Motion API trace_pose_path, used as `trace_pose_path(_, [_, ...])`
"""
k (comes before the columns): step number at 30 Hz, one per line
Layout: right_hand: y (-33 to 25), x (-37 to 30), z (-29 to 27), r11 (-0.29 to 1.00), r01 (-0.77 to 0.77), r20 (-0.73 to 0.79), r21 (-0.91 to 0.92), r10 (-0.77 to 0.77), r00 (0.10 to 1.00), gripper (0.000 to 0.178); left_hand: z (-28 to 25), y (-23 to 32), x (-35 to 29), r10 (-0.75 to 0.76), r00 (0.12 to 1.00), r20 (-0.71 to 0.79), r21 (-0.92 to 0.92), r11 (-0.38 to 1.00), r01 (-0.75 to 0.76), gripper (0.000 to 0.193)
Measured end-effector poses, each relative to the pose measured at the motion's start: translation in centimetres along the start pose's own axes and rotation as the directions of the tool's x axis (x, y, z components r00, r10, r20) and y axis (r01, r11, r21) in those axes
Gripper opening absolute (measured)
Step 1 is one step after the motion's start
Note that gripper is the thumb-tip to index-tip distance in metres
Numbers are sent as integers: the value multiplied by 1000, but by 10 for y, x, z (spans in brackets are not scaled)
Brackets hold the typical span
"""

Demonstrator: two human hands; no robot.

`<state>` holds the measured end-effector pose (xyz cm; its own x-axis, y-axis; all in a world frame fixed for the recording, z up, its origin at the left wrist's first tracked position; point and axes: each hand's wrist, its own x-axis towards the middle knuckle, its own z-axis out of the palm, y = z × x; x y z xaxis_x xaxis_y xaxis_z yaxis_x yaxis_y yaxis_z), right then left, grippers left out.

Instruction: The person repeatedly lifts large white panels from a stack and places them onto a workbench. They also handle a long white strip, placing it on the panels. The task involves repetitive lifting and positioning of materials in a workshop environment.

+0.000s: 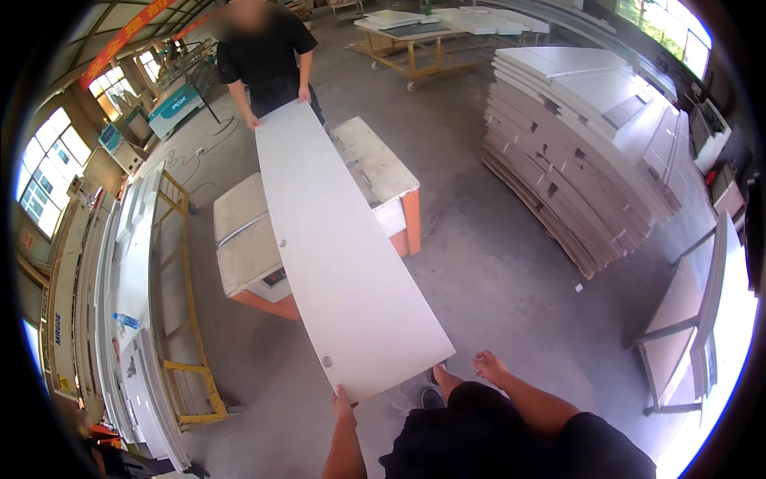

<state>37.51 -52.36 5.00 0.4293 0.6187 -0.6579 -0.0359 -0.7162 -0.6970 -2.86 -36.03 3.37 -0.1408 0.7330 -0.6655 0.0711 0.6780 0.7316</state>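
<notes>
- The tall stack of panels (558, 160), upper right of the frame, is piled flat, presumably to keep the sheets supported.
- The long white panel (351, 271) runs from the upper centre to the lower centre, between the two people, probably held at both ends because of its length.
- The bench with orange corners (244, 249) sits beneath its middle; whether it bears any weight I cannot tell.
- The co-worker (271, 60), upper left, has both hands on the far end.
- The left hand (344, 405), lower centre, grips the panel's near edge by its left corner; any fingers underneath are hidden.
- The right hand (489, 368) is loosely curled, off the panel, just beyond its near right corner; whether it holds something small is unclear.
</notes>
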Motion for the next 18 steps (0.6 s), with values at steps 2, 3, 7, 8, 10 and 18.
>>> trace_pose_path(2, [46, -26, -21, 993, -98, -29, 63, 100, 995, 42, 0, 1, -6, 40, 999, 1, -19, 999, -40, 66])
trace_pose_path(3, [68, -43, -36, 985, -147, -70, 94, 154, 986, 38, 5, 0, -11, 40, 999, 18, -28, 999, -40, 65])
trace_pose_path(7, [175, -104, -82, 934, -286, -217, 212, 330, 919, 30, 6, -11, -7, 75, 997, -2, -2, 997, -75, 60])
trace_pose_path(8, [197, -120, -92, 912, -324, -242, 252, 384, 891, 29, 7, -17, -9, 76, 997, -24, 7, 997, -76, 58])
trace_pose_path(10, [226, -148, -107, 843, -411, -265, 348, 509, 819, 28, 13, -13, -15, 57, 998, -39, 19, 998, -56, 60])
trace_pose_path(18, [254, -182, -118, 840, -340, -178, 424, 444, 878, 26, 24, -37, -19, 90, 931, -354, 3, 995, -95, 55])
